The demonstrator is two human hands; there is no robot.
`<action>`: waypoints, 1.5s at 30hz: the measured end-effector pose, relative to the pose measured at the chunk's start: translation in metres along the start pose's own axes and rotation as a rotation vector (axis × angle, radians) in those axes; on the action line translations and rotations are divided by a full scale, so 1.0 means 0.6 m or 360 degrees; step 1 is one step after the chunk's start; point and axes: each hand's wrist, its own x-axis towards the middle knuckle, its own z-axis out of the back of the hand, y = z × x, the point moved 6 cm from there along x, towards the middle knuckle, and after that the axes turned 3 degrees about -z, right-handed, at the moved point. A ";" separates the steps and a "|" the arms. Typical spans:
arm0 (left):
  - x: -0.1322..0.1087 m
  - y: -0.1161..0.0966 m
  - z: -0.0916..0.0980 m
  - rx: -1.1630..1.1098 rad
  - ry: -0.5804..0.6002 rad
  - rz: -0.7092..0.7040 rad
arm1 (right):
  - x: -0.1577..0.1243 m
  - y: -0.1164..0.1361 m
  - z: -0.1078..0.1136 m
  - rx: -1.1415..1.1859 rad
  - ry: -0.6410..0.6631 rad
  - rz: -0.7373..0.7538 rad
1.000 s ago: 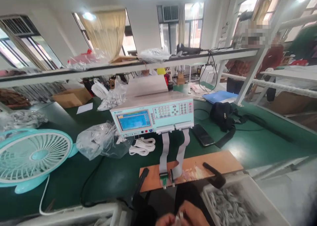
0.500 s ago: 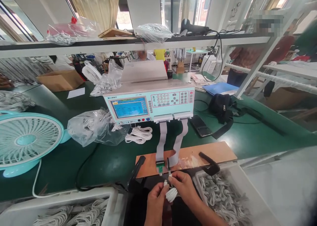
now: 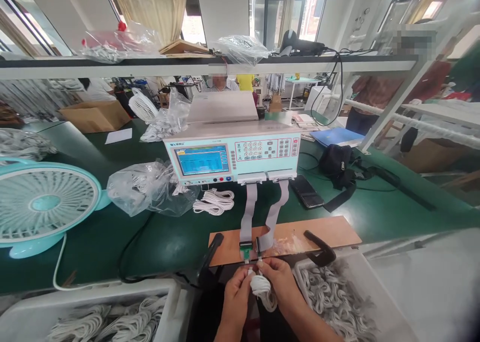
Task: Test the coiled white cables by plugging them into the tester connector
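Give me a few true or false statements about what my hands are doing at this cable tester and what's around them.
1. Both hands, left hand and right hand, hold a coiled white cable. True.
2. The tester has its screen dark. False: the screen glows blue.
3. A teal fan stands at the left on the green table. True.
4. The bin on the right holds red cables. False: its cables are white.
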 end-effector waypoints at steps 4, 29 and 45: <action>-0.003 0.008 0.005 -0.0085 -0.0134 0.0050 | -0.002 -0.003 0.003 -0.0051 -0.0010 0.0037; -0.002 0.020 -0.004 -0.0492 -0.0331 0.0095 | -0.014 0.016 -0.013 -0.0157 0.0134 0.0128; -0.006 0.035 -0.004 -0.0510 -0.0376 0.0044 | -0.006 0.013 -0.005 -0.0203 0.0174 0.0167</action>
